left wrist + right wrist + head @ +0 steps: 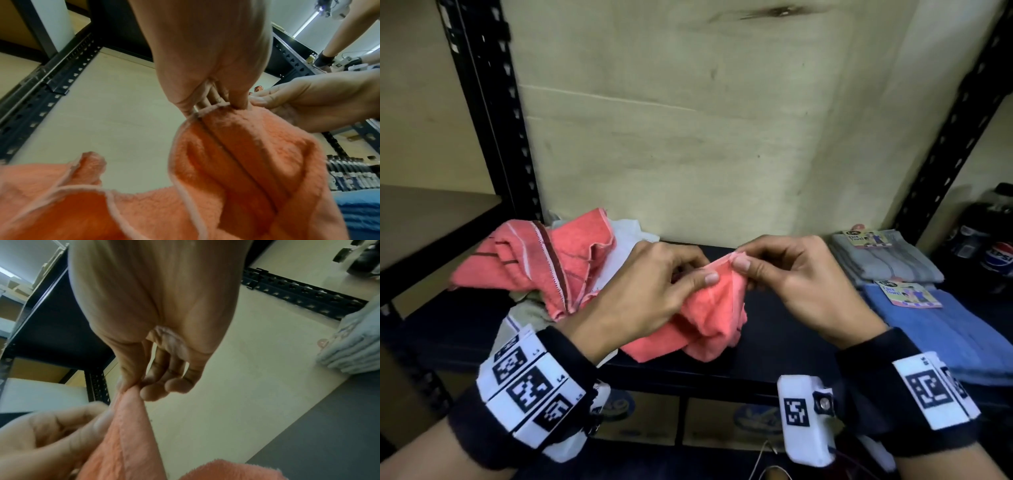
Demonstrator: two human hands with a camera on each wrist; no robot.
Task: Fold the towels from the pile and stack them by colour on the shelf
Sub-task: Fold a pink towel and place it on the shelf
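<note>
Where the left hand (654, 287) and right hand (791, 277) meet above the dark shelf (784, 329), each pinches the hem of one coral towel (709, 322) between thumb and forefinger — thumbs toward the wearer, remaining fingers curled. It hangs bunched, long axis roughly vertical. At 9 o'clock lies the unfolded pile (534, 263); at 3 o'clock, folded grey towels (883, 260) and blue towels (941, 335).
</note>
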